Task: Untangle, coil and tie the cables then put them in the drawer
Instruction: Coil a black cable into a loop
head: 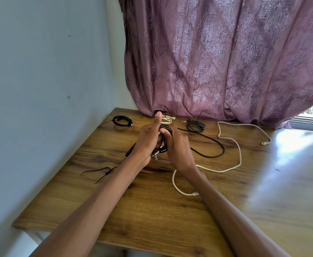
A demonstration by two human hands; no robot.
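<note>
Both grips, left hand [148, 140] and right hand [178, 145], clamp the black cable [215, 143] above the tabletop [152, 210]; light and limp, it probably holds best pinched across the gathered loops.
</note>
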